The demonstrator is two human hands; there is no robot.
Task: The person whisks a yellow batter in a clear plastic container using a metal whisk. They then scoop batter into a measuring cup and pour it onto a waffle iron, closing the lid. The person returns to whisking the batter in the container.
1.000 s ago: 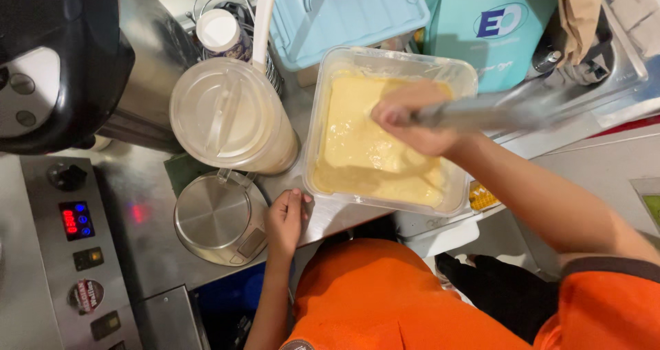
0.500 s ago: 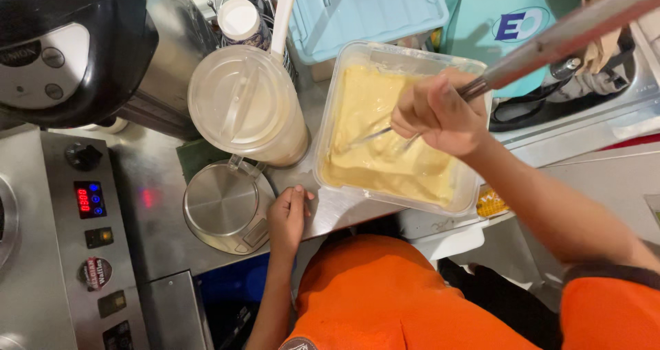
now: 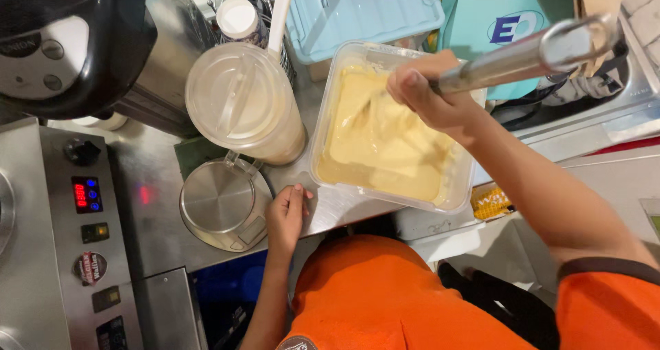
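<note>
Nearest the camera is the person's orange shirt (image 3: pixel 385 295), and just above it the left hand (image 3: pixel 287 216) lies flat and released on the steel counter (image 3: pixel 148 205), its fingertips near the close corner of the clear plastic tub (image 3: pixel 462 185). Just left of that hand sits a round metal lid (image 3: pixel 218 202), and further left a steel appliance panel (image 3: pixel 89 254) carries a small red digital display, dark square buttons and a round sticker. A small yellow packet (image 3: pixel 491 202) lies just past the tub's right near corner. The tub holds pale yellow batter (image 3: pixel 381 144), and it rests on the counter at the centre of the view. Above the batter the right hand (image 3: pixel 430 92) is clenched around the shaft of a long steel stirring tool (image 3: pixel 529 54), whose lower end is blurred in the batter. Beside the tub on the left stands a tall clear container (image 3: pixel 244 102) with a translucent lid and creamy contents. Farther back are a light blue lidded box (image 3: pixel 357 9), a teal package (image 3: pixel 505 27) bearing a blue and white oval logo, a white-capped bottle (image 3: pixel 237 16) and a black appliance (image 3: pixel 69 40). Compared with half a second before, the right hand has shifted toward the tub's far edge, while the left hand stays in place.
</note>
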